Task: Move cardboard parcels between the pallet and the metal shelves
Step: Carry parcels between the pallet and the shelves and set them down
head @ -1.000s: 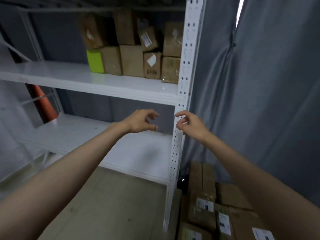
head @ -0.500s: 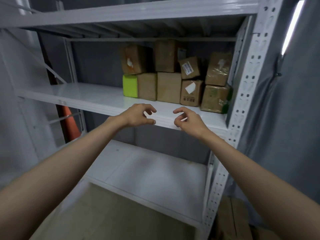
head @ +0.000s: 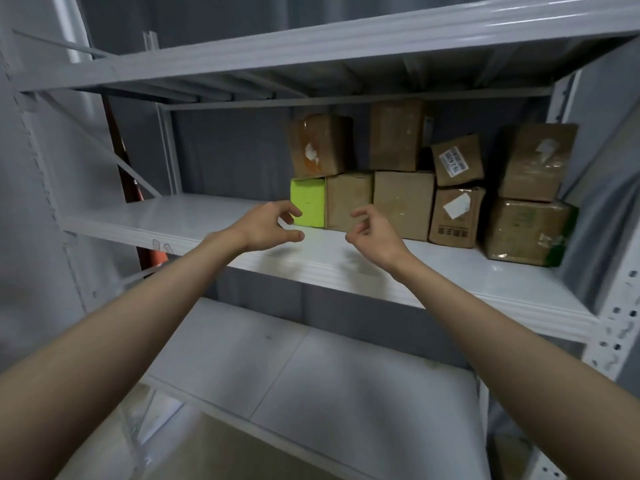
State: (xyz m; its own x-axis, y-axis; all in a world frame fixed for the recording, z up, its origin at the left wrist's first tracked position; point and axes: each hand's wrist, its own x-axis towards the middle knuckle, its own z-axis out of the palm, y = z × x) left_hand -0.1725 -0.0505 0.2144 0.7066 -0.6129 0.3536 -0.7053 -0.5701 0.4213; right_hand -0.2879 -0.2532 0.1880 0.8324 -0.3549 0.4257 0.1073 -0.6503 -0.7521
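both my bare hands are stretched out over the front of the white metal middle shelf (head: 194, 220), and neither one holds or touches anything. my left hand (head: 266, 226) hangs with fingers loosely curled and thumb apart from them, just in front of the bright green rectangular box (head: 310, 204); from here i cannot tell if a fingertip brushes it. my right hand (head: 375, 233) is also half curled and empty, in front of the plain brown cardboard parcel (head: 349, 201) that stands just right of the green box.

taking the green box as the marker: it stands at the left end of the bottom row, toward the back of the middle shelf. to its right run the plain brown parcel, then a wider brown cardboard parcel (head: 403, 202), then a tilted brown carton with a white sticker (head: 453, 216), then a large taped brown box with green print (head: 526, 232) at the far right. resting partly on top of the green box is a brown taped parcel with an orange patch (head: 320, 145); further right along the top row are a tall brown carton (head: 396, 136), a small tilted brown box with a printed label (head: 457, 160) and a brown tape-wrapped parcel (head: 538, 161).

the shelf left of the green box is bare, and so is the white lower shelf (head: 311, 375) beneath it.
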